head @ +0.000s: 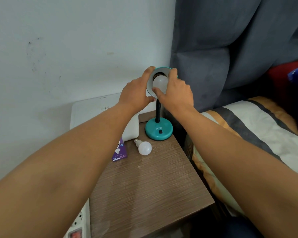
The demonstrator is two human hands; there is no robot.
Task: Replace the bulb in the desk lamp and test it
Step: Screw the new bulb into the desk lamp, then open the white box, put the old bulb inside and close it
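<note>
— Fingers [173, 73] of my right hand [176, 91] are curled round the white bulb [160, 82], thumb under its dome, gripping it at the mouth of the shade.

— And your left hand [136, 92]?

— Clamped on the rim of the teal shade [162, 68], thumb beneath, just beside the bulb.

— Anything on the worktop [144, 186]?

— A second bulb [144, 147] lies on its side near the lamp base [158, 130], next to a purple box [120, 152], well below both hands.
</note>
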